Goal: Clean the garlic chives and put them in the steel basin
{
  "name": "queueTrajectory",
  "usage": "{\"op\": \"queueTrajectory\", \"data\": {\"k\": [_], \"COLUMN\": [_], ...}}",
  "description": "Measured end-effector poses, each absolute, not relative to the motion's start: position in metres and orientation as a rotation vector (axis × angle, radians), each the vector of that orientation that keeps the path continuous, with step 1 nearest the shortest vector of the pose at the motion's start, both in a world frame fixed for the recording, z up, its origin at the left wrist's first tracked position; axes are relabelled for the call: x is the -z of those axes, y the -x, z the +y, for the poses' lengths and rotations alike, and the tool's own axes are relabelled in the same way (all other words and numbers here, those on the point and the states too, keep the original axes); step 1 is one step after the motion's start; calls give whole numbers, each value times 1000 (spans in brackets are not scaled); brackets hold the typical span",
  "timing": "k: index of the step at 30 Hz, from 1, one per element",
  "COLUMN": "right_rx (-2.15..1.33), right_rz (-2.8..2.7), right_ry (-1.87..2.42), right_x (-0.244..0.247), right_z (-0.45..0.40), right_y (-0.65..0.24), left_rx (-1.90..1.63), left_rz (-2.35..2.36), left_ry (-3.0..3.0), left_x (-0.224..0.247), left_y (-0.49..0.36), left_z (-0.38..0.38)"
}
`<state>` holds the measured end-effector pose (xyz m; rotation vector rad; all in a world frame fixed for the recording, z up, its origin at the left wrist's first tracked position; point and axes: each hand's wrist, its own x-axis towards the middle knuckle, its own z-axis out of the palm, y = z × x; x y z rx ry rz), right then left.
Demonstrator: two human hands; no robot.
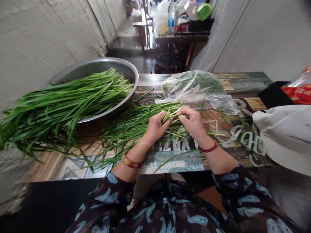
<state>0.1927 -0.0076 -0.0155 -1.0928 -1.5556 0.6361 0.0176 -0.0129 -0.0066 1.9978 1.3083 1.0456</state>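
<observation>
While the left hand (158,127) grips some green stalks (171,114), the right pinches their pale ends.
They're over the table's (172,161) middle, bowl (136,81) rim left, front edge near, seemingly.

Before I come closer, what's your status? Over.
Left hand and right hand both pinching green stalks. Loose greens on table beneath. Bag of greens just beyond, big bowl left, scissors right.

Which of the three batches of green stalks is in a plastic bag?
The far batch, just beyond the right hand: clear plastic covers it, while the near batch on the table and the bowl batch lie uncovered.
</observation>
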Motion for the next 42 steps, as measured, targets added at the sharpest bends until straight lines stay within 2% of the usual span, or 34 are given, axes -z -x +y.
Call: {"op": "queueTrajectory", "data": {"k": [8,19,28,36,42], "right_rx": [-729,-562,-699,-683,-826], "right_rz": [-1467,-1561,-1499,-1468,-1287], "right_ry": [1112,1169,1159,1123,1108], "right_x": [19,16,20,21,17], "right_z": [-6,-6,-5,-4,-4], "right_y": [-195,-193,-194,-193,-194], "left_rx": [-1028,-1066,-1002,-995,-977], "left_rz": [1246,1317,1277,1234,1143], "left_ry": [-1818,-2042,-2085,-1942,-1710], "left_x": [0,7,11,4,0], "left_y": [-15,-17,-17,-17,-13], "left_z": [-13,-12,-14,-12,-13]}}
